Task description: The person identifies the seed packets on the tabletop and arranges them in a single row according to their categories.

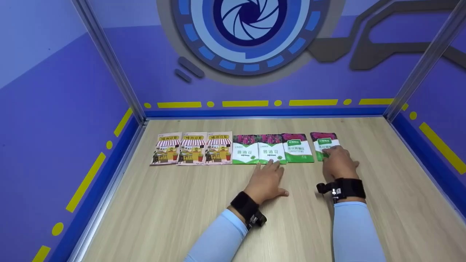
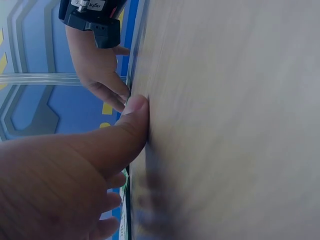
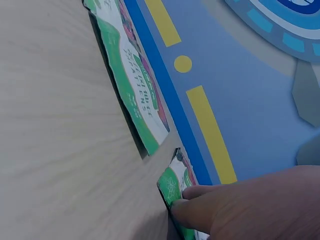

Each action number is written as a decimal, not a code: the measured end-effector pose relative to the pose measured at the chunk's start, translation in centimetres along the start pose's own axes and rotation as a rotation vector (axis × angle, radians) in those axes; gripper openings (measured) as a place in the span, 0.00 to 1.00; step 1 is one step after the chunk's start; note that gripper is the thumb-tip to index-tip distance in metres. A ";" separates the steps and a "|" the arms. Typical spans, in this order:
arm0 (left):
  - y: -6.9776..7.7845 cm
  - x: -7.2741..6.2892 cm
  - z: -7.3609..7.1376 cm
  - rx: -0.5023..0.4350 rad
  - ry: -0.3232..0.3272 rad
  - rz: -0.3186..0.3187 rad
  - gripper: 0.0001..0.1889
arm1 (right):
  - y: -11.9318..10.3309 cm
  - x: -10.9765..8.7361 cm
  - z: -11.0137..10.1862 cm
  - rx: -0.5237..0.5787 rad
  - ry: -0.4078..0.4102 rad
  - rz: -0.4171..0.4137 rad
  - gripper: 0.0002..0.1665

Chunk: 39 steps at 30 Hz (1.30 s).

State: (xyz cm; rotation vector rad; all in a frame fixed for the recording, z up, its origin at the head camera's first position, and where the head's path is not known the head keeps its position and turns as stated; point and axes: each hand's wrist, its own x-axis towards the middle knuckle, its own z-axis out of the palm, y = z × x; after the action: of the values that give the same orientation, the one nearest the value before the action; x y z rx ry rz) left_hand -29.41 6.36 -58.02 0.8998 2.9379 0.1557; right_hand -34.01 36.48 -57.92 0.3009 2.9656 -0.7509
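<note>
A row of flat seed packets lies across the back of the table. In the head view my left hand (image 1: 265, 182) is palm down, its fingertips at the lower edge of a green-and-white seed packet (image 1: 269, 148) and its thumb spread to the side. At the row's right end, my right hand (image 1: 339, 163) rests its fingers on a seed packet (image 1: 320, 145) with a dark red flower top, partly covered by the hand. A gap separates it from a similar packet (image 1: 297, 148). The right wrist view shows thumb and finger (image 3: 190, 212) on that end packet's face.
Another green-and-white packet (image 1: 244, 149) adjoins the left hand's one. Further left lie three pink packets with a striped-awning stall picture, the nearest (image 1: 218, 148) among them. A blue back wall (image 1: 255, 92) and side walls (image 1: 54, 120) enclose the wooden table (image 1: 174, 203).
</note>
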 end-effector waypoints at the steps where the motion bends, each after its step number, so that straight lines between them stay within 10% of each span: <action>1: 0.0 0.0 0.0 0.009 0.003 -0.009 0.50 | -0.1 0.1 0.0 -0.003 -0.009 -0.015 0.32; 39: -0.8 0.2 -0.4 0.104 -0.004 -0.055 0.52 | -0.8 -0.4 -0.7 -0.021 -0.039 -0.113 0.29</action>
State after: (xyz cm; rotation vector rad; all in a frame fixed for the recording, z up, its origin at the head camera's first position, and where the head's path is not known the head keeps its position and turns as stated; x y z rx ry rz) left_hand -30.01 5.79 -57.68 0.8288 2.9880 -0.0024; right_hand -33.78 36.03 -56.93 0.1163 2.9724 -0.7269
